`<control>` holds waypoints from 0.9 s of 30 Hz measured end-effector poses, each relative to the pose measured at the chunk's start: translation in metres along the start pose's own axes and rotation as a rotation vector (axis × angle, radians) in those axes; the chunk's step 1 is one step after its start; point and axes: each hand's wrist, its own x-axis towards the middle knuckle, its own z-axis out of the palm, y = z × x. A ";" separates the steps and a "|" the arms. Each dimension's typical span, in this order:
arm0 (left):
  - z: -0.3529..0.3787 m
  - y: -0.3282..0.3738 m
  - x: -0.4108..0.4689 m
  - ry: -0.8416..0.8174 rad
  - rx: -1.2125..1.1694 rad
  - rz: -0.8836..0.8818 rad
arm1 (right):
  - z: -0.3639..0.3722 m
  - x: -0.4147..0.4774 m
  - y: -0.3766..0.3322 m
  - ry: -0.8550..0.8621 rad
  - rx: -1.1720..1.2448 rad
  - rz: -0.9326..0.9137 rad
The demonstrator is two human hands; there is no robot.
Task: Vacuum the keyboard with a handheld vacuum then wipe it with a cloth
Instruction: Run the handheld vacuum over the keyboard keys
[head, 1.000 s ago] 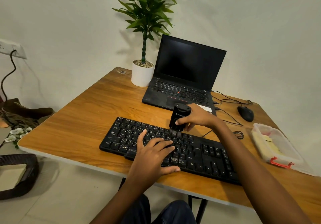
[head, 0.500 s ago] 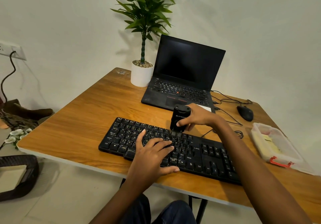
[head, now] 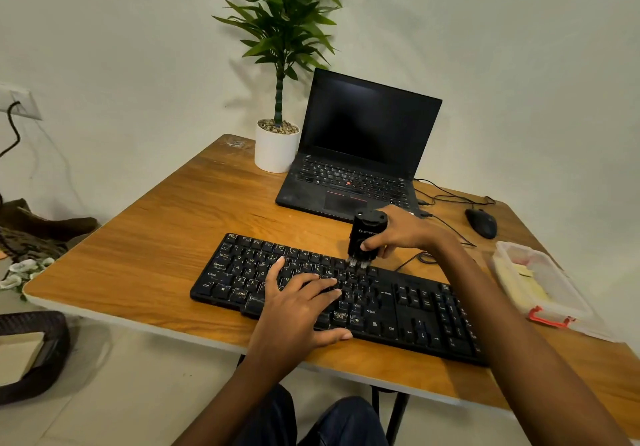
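A black keyboard [head: 408, 310] lies along the front of the wooden table [head: 166, 237]. My right hand [head: 403, 231] grips a small black handheld vacuum [head: 365, 236] held upright, its brush tip touching the keyboard's upper key rows near the middle. My left hand [head: 298, 310] rests flat on the keys in the keyboard's middle, fingers spread, holding nothing. A pale yellow cloth [head: 530, 283] lies inside a clear plastic box [head: 575, 310] at the right edge of the table.
An open black laptop [head: 356, 154] stands behind the keyboard, next to a potted plant [head: 277, 144] in a white pot. A black mouse [head: 481, 223] and loose cables [head: 446, 196] lie at the back right. A dark basket [head: 34, 348] sits on the floor at left.
The vacuum in my right hand has shifted only slightly along the upper key rows. My left hand has stayed on the keys.
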 end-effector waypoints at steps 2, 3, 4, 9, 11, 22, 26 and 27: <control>0.000 0.000 0.000 0.000 0.001 -0.001 | -0.001 -0.003 0.002 -0.051 0.034 0.020; 0.000 0.000 0.000 -0.003 -0.002 -0.004 | -0.001 -0.003 0.003 -0.073 0.037 0.030; 0.000 0.000 0.000 -0.007 -0.005 -0.007 | -0.001 -0.004 0.004 -0.065 0.027 0.034; 0.000 0.000 -0.001 -0.021 -0.011 -0.013 | -0.003 -0.013 0.009 -0.045 0.068 0.037; -0.001 0.000 -0.001 -0.021 -0.012 -0.014 | -0.002 -0.016 0.012 -0.038 0.068 0.055; -0.001 0.000 0.000 -0.010 0.002 -0.004 | 0.023 -0.032 0.020 0.170 0.153 0.021; -0.001 0.000 0.000 -0.022 0.002 -0.005 | 0.023 -0.030 0.018 0.199 0.104 -0.003; -0.001 0.000 -0.001 -0.026 0.004 -0.006 | 0.024 -0.030 0.016 0.189 0.100 -0.014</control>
